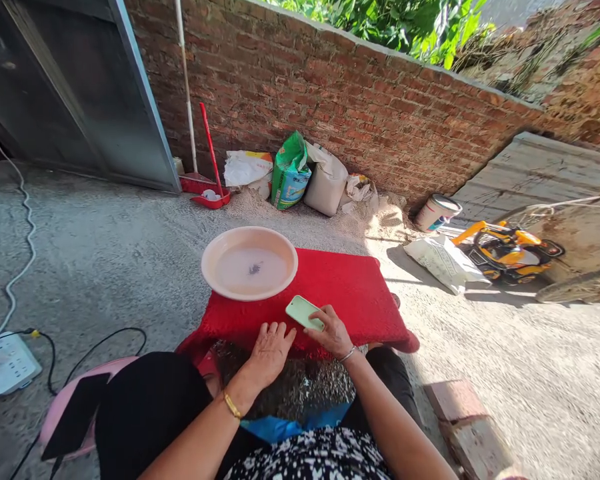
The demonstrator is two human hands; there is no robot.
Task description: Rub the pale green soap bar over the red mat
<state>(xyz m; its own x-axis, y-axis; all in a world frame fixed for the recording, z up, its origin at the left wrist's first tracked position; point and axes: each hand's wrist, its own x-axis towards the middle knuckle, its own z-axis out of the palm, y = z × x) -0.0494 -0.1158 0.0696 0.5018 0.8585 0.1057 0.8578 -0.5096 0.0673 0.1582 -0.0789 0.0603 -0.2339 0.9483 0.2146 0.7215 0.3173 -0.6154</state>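
Observation:
A light green phone case (301, 311) lies tilted over the red cloth (345, 280). My right hand (333, 332) grips its near right end between thumb and fingers. My left hand (273, 347) rests palm down at the cloth's front edge, holding nothing, its fingers slightly bent and apart. Just beyond my left hand, a pale pink basin (207, 270) stands on the cloth's left part. Cloudy water fills its bottom, with a small dark clump (255, 268) in the middle.
A power strip (9, 363) and a black phone-like slab (75, 417) on a pink stool (55, 417) are at left, with cables around. Bricks (457, 400) lie at right. Sacks (326, 180), a red dustpan (215, 198) and a bucket (436, 213) stand along the brick wall.

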